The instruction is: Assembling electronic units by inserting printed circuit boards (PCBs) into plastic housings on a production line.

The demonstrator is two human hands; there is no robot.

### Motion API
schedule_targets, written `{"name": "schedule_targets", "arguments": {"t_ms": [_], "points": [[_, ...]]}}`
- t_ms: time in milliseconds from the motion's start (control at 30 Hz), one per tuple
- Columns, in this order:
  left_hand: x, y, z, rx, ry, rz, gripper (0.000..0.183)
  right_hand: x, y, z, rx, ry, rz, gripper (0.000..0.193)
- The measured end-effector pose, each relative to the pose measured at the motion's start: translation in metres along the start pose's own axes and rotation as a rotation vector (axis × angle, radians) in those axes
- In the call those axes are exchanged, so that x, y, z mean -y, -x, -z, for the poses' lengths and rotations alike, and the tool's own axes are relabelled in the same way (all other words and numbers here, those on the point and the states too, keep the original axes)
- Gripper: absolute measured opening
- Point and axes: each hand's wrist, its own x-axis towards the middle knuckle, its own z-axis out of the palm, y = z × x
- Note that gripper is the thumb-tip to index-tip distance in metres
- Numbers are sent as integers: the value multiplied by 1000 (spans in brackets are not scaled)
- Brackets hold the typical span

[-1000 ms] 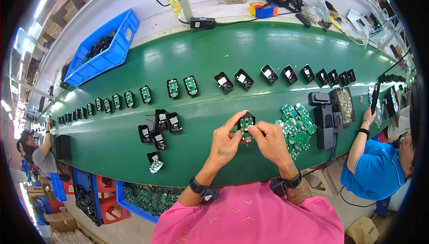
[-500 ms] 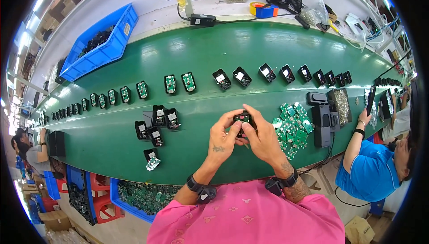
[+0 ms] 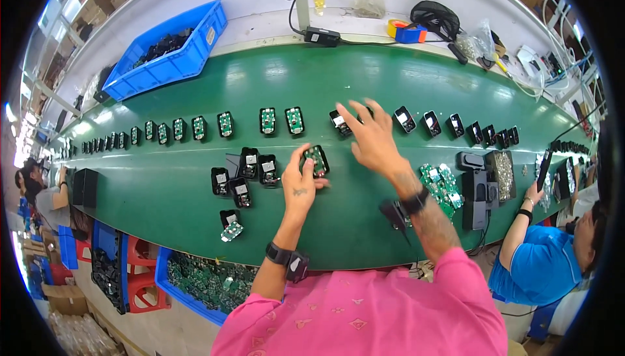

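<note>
My left hand grips a small black plastic housing with a green circuit board inside, thumb along its side, just above the green bench. To its right, my right hand is stretched out with fingers spread, over the row at the back. Close to its fingertips sits an open black housing with a white label inside; whether they touch it I cannot tell. Left of that housing stands one fitted with a green board. A pile of loose circuit boards lies partly behind my right forearm.
Several black housings cluster left of my left hand. A grey device with a cable and a tray of small metal parts are at the right. A blue crate stands at the back left. A co-worker in blue sits at the right.
My hands have parted: the left has moved left with the housing in it, and the right has let go and reached forward to the row. The view has shifted slightly.
</note>
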Motion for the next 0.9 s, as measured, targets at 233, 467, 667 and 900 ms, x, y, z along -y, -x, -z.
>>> {"name": "schedule_targets", "arguments": {"t_ms": [233, 467, 667, 900], "points": [[0, -72, -24, 25, -183, -99, 35, -28, -19, -18, 148, 316, 115, 61], [13, -129, -48, 65, -463, -88, 42, 11, 102, 29, 247, 105, -4, 73], [-17, -61, -28, 69, -724, -558, 65, -53, 132, 90, -6, 196, -323, 62], [0, 34, -42, 454, -797, -319, 94, -122, 176, 108, 135, 312, -523, 39]]}}
